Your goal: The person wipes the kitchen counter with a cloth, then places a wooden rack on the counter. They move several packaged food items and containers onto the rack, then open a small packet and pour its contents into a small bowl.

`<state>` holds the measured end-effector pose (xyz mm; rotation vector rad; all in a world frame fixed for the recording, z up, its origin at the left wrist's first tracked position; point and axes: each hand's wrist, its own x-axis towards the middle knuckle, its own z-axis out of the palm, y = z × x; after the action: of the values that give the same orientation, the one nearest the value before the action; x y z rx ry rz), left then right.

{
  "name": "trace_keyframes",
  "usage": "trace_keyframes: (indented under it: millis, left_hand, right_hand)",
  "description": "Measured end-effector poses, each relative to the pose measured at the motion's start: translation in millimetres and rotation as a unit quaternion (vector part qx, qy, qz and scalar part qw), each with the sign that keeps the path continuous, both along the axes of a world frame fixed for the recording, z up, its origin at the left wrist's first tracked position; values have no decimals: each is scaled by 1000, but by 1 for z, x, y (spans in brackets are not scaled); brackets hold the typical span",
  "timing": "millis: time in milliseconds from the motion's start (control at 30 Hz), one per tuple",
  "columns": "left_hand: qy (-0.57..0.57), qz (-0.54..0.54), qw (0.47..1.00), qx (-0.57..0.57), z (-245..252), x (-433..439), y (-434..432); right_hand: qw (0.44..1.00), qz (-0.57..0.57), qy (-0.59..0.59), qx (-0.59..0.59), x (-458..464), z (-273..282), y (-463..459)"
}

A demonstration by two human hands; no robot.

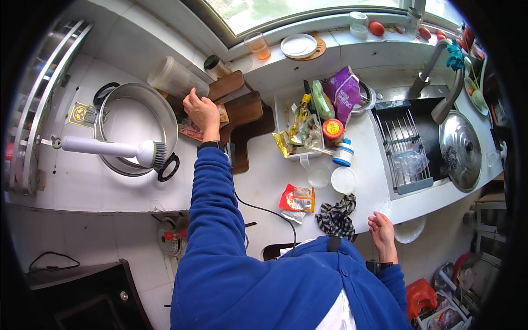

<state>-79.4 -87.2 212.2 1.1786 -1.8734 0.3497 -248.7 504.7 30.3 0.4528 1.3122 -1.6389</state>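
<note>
My left hand [201,110] reaches to the back of the counter, its fingertips at the lower end of a cloudy plastic container [179,78]; whether it grips it I cannot tell. Brown stepped wooden shelves [243,109] stand just right of that hand, with a dark-lidded jar [217,66] behind. Near the counter's front edge my right hand [382,231] hangs with fingers slightly curled and nothing visible in it. A checked cloth [337,216] lies to its left, beside a red and yellow packet [298,199]. Further back, a white bin [284,111] holds several seasoning packets.
A steel pot [170,123] stands at left, with a white-handled brush [103,147] across it. At right are the sink's draining rack [406,144] and a steel lid [460,150]. A black cable [264,209] crosses the counter. A glass [258,47] stands on the sill.
</note>
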Motion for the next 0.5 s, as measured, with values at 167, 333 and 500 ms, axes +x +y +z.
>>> trace_keyframes:
  millis: [167,333,500]
  left_hand:
    - [17,-82,996,42,-27,-14,34]
    - [48,-284,920,267,-64,-54,77]
    - [-160,-245,858,423,-89,-101,93]
  right_hand:
    - [1000,-6,5,3,-2,1,7]
    - [1000,-6,9,11,-1,7,13]
    - [999,-33,11,18,6,10,23]
